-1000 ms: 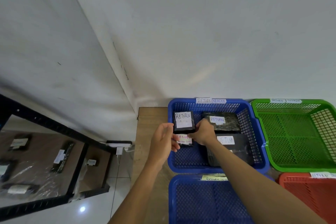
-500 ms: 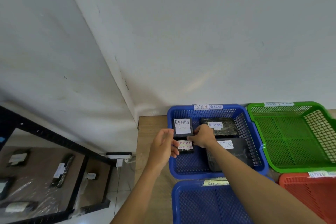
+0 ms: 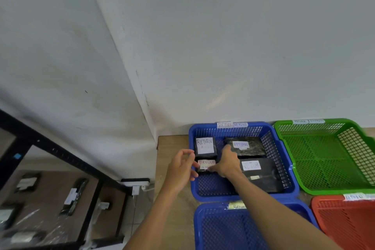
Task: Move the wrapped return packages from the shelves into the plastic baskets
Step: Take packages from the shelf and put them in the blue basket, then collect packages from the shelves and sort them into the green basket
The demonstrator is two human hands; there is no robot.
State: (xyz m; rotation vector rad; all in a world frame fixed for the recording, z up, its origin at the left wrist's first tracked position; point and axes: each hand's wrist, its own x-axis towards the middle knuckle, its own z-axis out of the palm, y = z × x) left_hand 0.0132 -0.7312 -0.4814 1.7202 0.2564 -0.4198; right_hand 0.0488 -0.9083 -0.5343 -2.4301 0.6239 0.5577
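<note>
Right hand [image 3: 227, 161] is resting w/ fingers loosely spread on small pkg [image 3: 206, 165] in far blue basket [image 3: 192, 134], pkg lying just left of it; left hand [image 3: 180, 166], relaxed and empty, is hovering at basket's left rim.

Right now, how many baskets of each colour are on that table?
Blue baskets: 2, the far one holding packages and the near one
Green basket: 1
Red basket: 1
Total: 4

Packages [image 3: 205, 146] in far basket [image 3: 284, 160]
</note>
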